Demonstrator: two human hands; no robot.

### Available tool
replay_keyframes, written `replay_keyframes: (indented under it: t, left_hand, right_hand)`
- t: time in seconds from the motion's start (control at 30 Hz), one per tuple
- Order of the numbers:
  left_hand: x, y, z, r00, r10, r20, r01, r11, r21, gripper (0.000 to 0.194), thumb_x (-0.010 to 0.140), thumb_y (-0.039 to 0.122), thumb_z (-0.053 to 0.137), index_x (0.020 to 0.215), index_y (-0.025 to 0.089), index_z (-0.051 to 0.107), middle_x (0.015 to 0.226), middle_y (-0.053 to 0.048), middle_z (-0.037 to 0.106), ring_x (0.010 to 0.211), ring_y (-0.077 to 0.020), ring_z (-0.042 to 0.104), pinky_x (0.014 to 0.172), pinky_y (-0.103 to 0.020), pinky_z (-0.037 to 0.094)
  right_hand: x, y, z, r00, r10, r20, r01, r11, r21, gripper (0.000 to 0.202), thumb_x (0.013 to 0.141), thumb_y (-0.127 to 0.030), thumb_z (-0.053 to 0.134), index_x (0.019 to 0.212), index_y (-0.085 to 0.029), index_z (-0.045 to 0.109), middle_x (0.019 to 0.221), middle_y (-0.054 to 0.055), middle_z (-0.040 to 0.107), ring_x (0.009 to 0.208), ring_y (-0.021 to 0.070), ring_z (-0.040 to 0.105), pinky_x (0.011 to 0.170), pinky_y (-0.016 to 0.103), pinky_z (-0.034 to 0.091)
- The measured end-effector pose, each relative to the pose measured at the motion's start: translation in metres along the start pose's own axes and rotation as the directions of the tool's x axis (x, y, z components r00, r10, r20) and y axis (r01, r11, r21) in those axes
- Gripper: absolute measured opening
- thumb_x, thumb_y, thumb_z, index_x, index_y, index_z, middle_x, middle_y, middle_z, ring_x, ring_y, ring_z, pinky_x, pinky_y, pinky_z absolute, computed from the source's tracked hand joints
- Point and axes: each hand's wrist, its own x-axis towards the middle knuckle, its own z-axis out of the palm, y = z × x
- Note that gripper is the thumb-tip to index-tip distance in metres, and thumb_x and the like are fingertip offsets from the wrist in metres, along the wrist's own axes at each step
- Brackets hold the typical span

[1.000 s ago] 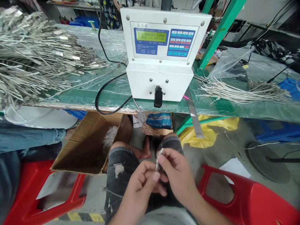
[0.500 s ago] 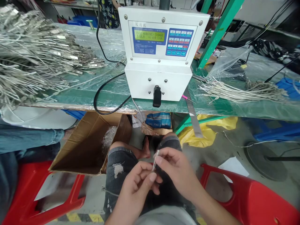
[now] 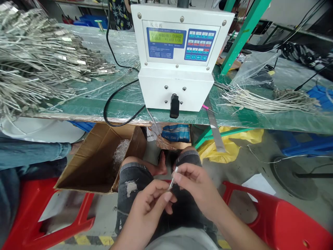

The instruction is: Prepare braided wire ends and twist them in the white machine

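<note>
In the lower middle of the frame, above your lap, you hold a short cable [image 3: 172,180] at a slant between both hands. Your left hand [image 3: 151,205] pinches its lower end between thumb and fingers, and your right hand [image 3: 195,182] pinches its upper end, just beside it. Farther up, at the top center, a white machine [image 3: 178,85] with a lit display [image 3: 166,37] and a keypad [image 3: 199,45] stands on the green counter [image 3: 125,107]; a black fitting [image 3: 174,106] juts from its front. A large heap of cables [image 3: 47,52] fills the upper left of the frame, and a smaller bundle of cables [image 3: 270,100] lies at the right. A flat metal strip [image 3: 215,130] sticks out over the counter's near edge. Below the counter, an open cardboard box [image 3: 91,166] is left of your knees, a yellow bag [image 3: 226,151] lies to the right, and red stools [image 3: 291,222] show at both sides.
</note>
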Motion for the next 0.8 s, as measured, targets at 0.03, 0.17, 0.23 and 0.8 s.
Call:
replay_keyframes:
  t: [0.03,0.17,0.23,0.8]
  left_hand:
    - [0.0,0.0,0.0,1.0,0.001,0.003,-0.001,1.0,0.03,0.022,0.086,0.042,0.066,0.089,0.021,0.065,0.077,0.0,0.073,0.061,-0.0102,0.062,0.064,-0.019,0.05]
    - [-0.001,0.002,0.0,0.999,0.051,-0.015,-0.047,0.977,0.207,0.021,0.089,0.044,0.06,0.09,0.023,0.064,0.077,0.002,0.07,0.068,-0.0107,0.062,0.066,-0.018,0.048]
    - [-0.001,0.004,0.002,0.992,0.121,-0.042,-0.099,0.932,0.349,0.02,0.091,0.043,0.058,0.088,0.024,0.063,0.076,0.002,0.067,0.07,-0.0107,0.061,0.065,-0.017,0.047]
    - [0.003,0.006,0.004,0.9,0.432,-0.065,-0.303,0.725,0.618,0.016,0.093,0.029,0.056,0.081,0.023,0.065,0.068,0.007,0.066,0.061,-0.0049,0.062,0.06,-0.011,0.044]
  right_hand:
    - [0.0,0.0,0.0,1.0,-0.004,-0.005,0.004,1.0,-0.008,0.029,0.084,-0.043,0.07,0.079,-0.015,0.065,0.073,0.0,0.061,0.069,0.0107,0.055,0.065,0.022,0.045]
    - [0.0,0.001,0.002,0.999,-0.042,-0.024,0.041,0.998,-0.043,0.026,0.087,-0.04,0.066,0.08,-0.016,0.064,0.074,0.0,0.062,0.07,0.0106,0.056,0.064,0.021,0.045]
    - [-0.001,0.002,0.003,0.997,-0.061,-0.037,0.058,0.996,-0.071,0.024,0.088,-0.039,0.065,0.081,-0.016,0.064,0.076,-0.001,0.062,0.071,0.0104,0.056,0.065,0.02,0.046]
    - [-0.005,-0.001,0.011,0.988,-0.131,-0.076,0.116,0.976,-0.183,0.014,0.09,-0.03,0.062,0.085,-0.018,0.067,0.079,-0.001,0.068,0.073,0.0101,0.064,0.069,0.019,0.05]
